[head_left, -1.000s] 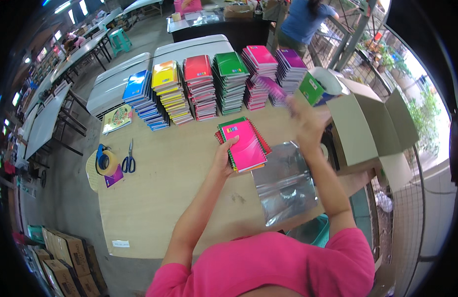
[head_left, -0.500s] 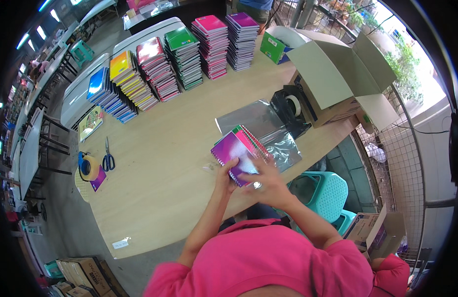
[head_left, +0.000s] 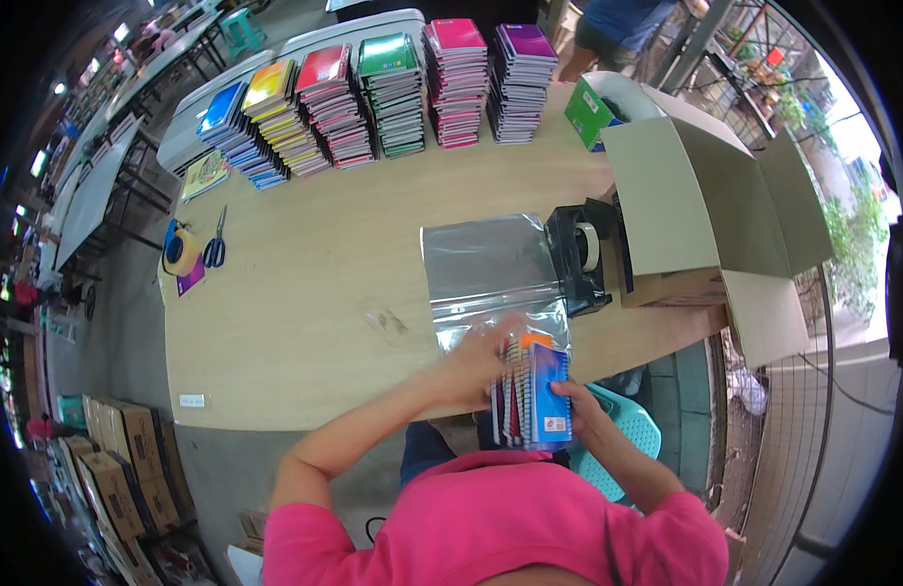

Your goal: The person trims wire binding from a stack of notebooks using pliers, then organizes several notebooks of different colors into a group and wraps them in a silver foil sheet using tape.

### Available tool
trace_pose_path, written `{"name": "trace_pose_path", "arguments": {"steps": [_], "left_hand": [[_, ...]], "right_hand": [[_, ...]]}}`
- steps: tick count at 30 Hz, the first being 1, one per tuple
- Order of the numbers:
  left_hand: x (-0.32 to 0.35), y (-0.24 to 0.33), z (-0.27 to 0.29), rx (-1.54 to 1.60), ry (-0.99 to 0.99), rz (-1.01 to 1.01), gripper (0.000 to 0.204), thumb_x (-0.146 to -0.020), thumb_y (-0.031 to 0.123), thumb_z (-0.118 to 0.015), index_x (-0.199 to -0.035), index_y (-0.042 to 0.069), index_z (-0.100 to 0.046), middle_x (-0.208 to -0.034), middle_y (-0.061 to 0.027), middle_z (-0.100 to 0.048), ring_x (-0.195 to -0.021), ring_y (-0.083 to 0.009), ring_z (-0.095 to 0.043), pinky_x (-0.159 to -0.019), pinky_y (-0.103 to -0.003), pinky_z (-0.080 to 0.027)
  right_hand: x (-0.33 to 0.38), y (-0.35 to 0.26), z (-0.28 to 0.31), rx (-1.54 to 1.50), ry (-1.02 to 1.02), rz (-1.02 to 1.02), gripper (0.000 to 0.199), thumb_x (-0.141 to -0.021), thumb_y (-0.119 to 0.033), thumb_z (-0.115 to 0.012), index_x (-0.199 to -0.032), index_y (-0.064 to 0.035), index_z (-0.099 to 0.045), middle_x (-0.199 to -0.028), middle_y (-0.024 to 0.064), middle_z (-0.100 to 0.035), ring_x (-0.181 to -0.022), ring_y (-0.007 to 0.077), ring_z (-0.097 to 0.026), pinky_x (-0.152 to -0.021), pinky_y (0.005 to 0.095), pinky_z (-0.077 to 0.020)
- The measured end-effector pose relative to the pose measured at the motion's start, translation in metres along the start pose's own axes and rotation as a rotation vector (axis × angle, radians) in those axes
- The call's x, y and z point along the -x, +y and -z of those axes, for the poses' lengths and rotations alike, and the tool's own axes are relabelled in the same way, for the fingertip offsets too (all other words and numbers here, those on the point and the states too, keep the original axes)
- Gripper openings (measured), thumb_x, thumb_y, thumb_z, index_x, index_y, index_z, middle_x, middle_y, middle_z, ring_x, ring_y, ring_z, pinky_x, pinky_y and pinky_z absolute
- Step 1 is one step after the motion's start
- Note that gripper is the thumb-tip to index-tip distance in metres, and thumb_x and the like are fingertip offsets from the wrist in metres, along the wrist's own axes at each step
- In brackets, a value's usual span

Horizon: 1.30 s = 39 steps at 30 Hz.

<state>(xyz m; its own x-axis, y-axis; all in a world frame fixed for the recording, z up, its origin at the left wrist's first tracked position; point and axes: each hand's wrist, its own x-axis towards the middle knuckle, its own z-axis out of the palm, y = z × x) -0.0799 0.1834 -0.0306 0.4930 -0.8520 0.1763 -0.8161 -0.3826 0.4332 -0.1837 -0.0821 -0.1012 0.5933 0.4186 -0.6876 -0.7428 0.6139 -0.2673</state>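
Upright over the near table edge is a small bundle of spiral notebooks (head_left: 549, 396), with a blue cover facing me and other coloured edges fanned beside it. My right hand (head_left: 580, 405) grips its right side, thumb on the blue cover. My left hand (head_left: 476, 363) is at the bundle's upper left, over the near end of a clear plastic sleeve (head_left: 490, 259); its fingers are blurred, and whether they pinch anything is unclear. The sleeve lies flat against a black tape dispenser (head_left: 576, 259).
Tall notebook stacks (head_left: 393, 98) in several colours line the far edge. Scissors (head_left: 217, 239) and a tape roll (head_left: 183, 252) lie at left. An open carton (head_left: 666, 205) stands at right, beside a green box (head_left: 593, 112). A turquoise stool (head_left: 627, 435) is below the table.
The notebook bundle has turned from a purple cover to a blue one and come closer to me. My right hand now holds it; my left has shifted to its upper left. The view has swung.
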Motion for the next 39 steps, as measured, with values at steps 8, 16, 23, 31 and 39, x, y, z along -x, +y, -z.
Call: {"name": "trace_pose_path", "arguments": {"steps": [8, 16, 23, 31, 39], "left_hand": [[0.044, -0.116, -0.084, -0.202, -0.077, 0.714, 0.131, -0.059, 0.077, -0.072, -0.157, 0.010, -0.016, -0.162, -0.0159, -0.017, -0.150, -0.0381, -0.014, -0.112, -0.071, -0.013], [0.012, -0.117, -0.035, 0.739, 0.721, 0.393, 0.152, -0.036, 0.056, -0.094, -0.156, 0.008, -0.016, -0.155, -0.0173, -0.031, -0.145, -0.0329, -0.029, -0.118, -0.043, -0.025], [0.005, -0.130, -0.101, 0.950, 1.055, 0.542, 0.106, -0.057, 0.023, -0.094, -0.144, 0.007, -0.036, -0.138, -0.0161, -0.049, -0.131, -0.0263, -0.045, -0.111, -0.040, -0.037], [0.003, -0.136, -0.098, 0.830, 1.023, 0.522, 0.084, -0.057, 0.007, -0.088, -0.130, 0.004, -0.046, -0.125, -0.0123, -0.058, -0.113, -0.0246, -0.058, -0.100, -0.037, -0.046], [0.013, -0.150, -0.107, 0.901, 0.878, 0.523, 0.083, -0.049, 0.007, -0.092, -0.120, 0.005, -0.049, -0.119, -0.0120, -0.060, -0.108, -0.0237, -0.060, -0.095, -0.036, -0.049]], "right_hand": [[-0.067, -0.068, -0.024, 0.329, -0.020, 0.653, 0.071, -0.065, 0.006, -0.082, -0.128, -0.0006, -0.050, -0.113, 0.0129, -0.065, -0.106, 0.0251, -0.065, -0.096, 0.0408, -0.0526], [-0.175, -0.070, -0.086, 0.903, -0.327, 1.030, 0.103, -0.057, -0.014, -0.096, -0.141, -0.0061, -0.037, -0.130, 0.0112, -0.054, -0.123, 0.0251, -0.053, -0.103, 0.0397, -0.0449], [-0.222, -0.036, -0.102, 0.824, -0.215, 1.123, 0.148, -0.038, -0.053, -0.096, -0.155, -0.0081, -0.018, -0.133, 0.0113, -0.045, -0.125, 0.0276, -0.048, -0.108, 0.0407, -0.0379], [-0.231, -0.031, -0.096, 0.781, -0.162, 1.154, 0.129, -0.041, -0.064, -0.090, -0.142, -0.0012, -0.040, -0.122, 0.0105, -0.052, -0.115, 0.0234, -0.053, -0.100, 0.0372, -0.0423], [-0.239, -0.031, -0.100, 0.757, -0.072, 1.212, 0.112, -0.046, -0.060, -0.092, -0.130, -0.0012, -0.048, -0.112, 0.0086, -0.058, -0.105, 0.0220, -0.058, -0.095, 0.0360, -0.0463]]}}
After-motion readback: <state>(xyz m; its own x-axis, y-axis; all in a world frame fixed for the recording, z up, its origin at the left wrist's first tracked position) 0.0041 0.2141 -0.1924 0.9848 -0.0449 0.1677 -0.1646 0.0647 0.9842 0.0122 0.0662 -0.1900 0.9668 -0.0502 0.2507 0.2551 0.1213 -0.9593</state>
